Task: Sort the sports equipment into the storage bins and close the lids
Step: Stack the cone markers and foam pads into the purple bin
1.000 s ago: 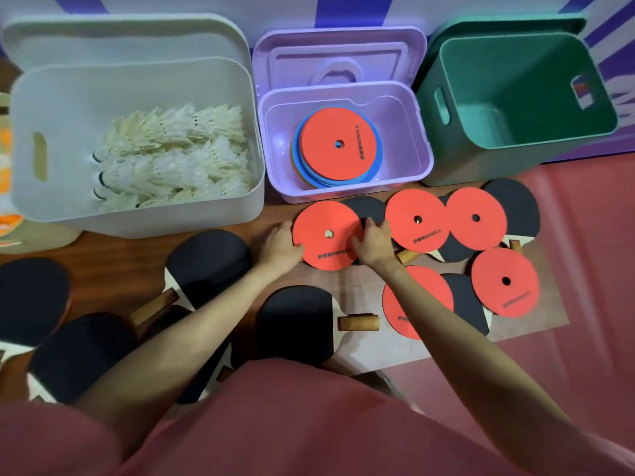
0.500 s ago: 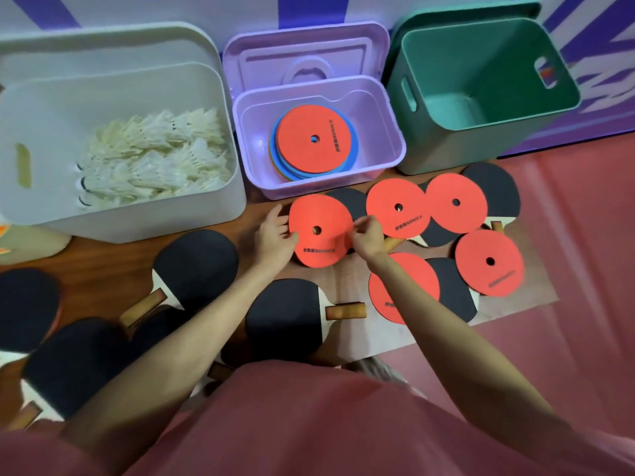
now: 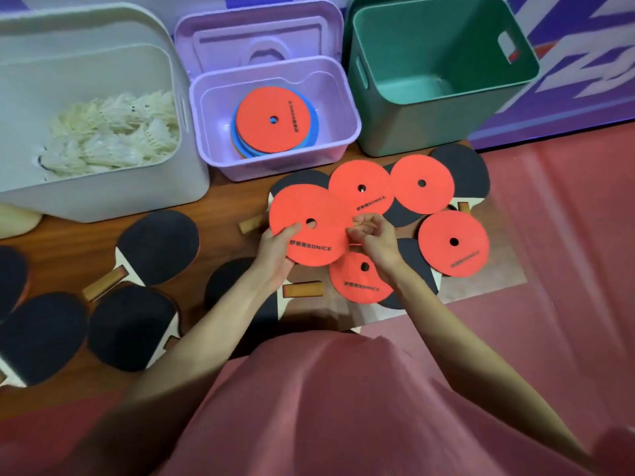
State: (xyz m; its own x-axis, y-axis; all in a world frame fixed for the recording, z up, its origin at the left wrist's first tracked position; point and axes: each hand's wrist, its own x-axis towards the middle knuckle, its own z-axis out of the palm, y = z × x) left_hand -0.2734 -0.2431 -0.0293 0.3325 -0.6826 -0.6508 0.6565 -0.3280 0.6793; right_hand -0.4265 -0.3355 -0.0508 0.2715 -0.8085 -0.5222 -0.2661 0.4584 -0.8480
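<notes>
My left hand [image 3: 275, 249] grips an orange disc [image 3: 319, 218] by its lower left edge, thumb on top, and the disc is lifted off the floor. My right hand [image 3: 376, 238] has curled fingers that pinch the disc's right edge. Several more orange discs [image 3: 422, 188] lie on the floor over black table tennis paddles [image 3: 464, 170]. A stack of discs [image 3: 275, 121], orange on top, sits in the open purple bin [image 3: 275, 166]. The white bin [image 3: 103, 197] holds shuttlecocks [image 3: 113, 132]. The green bin [image 3: 429, 135] is open and holds nothing that I can see.
More black paddles [image 3: 158, 249] with wooden handles lie at the left and under my arms. The purple lid [image 3: 257, 32] stands open behind its bin. A red mat [image 3: 567, 269] covers the floor at the right. A purple and white wall runs behind the bins.
The orange disc has come up off the paddles and moved toward me in both hands. My view has shifted closer and to the right.
</notes>
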